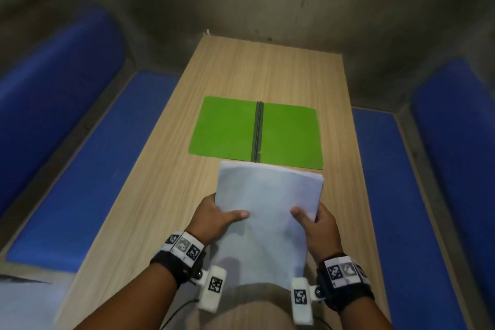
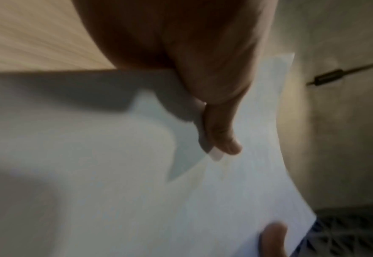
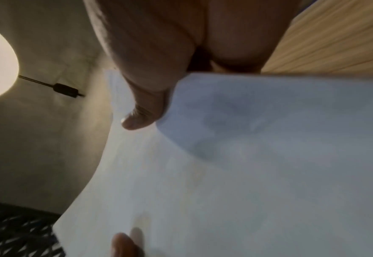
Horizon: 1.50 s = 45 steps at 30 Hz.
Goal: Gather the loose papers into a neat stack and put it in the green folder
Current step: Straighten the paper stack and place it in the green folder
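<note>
Head view: papers look already gathered; stack of papers (image 1: 265, 211) is held up over the near half of the table (image 1: 166, 169), far edge tilted toward the green folder (image 1: 255, 132). Left hand (image 1: 214, 218) grips the stack's left edge, thumb on top, fingers hidden underneath; right hand (image 1: 317, 225) does the same on the right edge. Folder lies open flat at mid-table, spine running toward the far edge, both leaves bare, nothing in it. I judge the step as carry-to-folder; the next move calls for laying the stack square on one leaf, edges inside the cover, then closing the other leaf over it. Stack's far corners look slightly fanned, so may need a tap first. One more white sheet (image 1: 29, 300) shows at the near left corner; can't tell if it's a stray paper. Left wrist view: blurred; left thumb (image 2: 223, 132) presses on top of the stack (image 2: 236, 191), table (image 2: 34, 34) behind, a fingertip of the other hand at bottom. Right wrist view: right thumb (image 3: 144, 111) clamps the sheets (image 3: 203, 191), which bow a little; table (image 3: 335, 43) beyond.
</note>
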Each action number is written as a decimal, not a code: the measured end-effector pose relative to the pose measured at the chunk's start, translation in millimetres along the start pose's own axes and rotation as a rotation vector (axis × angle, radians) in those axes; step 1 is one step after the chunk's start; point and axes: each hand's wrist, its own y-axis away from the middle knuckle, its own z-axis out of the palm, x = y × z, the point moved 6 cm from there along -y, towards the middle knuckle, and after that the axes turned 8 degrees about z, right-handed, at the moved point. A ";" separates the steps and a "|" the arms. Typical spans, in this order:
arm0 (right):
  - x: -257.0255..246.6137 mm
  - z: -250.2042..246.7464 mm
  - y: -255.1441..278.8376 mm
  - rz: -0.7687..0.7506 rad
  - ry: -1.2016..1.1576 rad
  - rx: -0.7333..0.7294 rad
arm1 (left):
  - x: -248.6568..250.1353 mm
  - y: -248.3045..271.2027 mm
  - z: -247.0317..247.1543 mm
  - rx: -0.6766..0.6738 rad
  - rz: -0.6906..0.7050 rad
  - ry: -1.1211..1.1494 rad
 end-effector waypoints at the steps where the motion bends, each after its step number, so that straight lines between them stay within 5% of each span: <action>1: 8.1 -1.9 -2.0 0.024 0.014 -0.032 | -2.4 -6.6 0.5 -0.036 -0.025 0.026; 9: 87.4 1.7 17.3 0.234 0.235 -0.255 | -44.7 -59.0 4.5 -0.077 -0.200 0.188; 14: 92.7 -9.7 11.5 0.360 0.160 -0.095 | -56.9 -109.2 22.7 -0.214 -0.171 -0.168; 18: 98.0 -29.5 12.7 0.507 0.080 0.053 | -47.6 -183.0 19.5 -0.172 0.001 -0.635; 23: 104.0 -49.6 17.2 0.509 0.121 0.086 | -67.3 -219.5 17.0 -0.471 0.012 -1.214; 25: 106.7 -54.1 21.1 0.510 0.126 0.100 | -79.1 -203.5 11.1 -0.523 0.011 -1.286; 30: 114.0 -63.6 31.2 0.476 0.193 0.137 | -73.8 -134.1 -7.3 -0.393 0.207 -1.348; 39: 133.2 -71.2 38.1 0.518 0.188 0.146 | -109.2 58.6 -48.5 -0.573 0.360 -1.356; 45: 141.5 -53.1 51.0 0.481 0.195 0.110 | -133.2 123.4 -64.1 -0.598 0.398 -1.255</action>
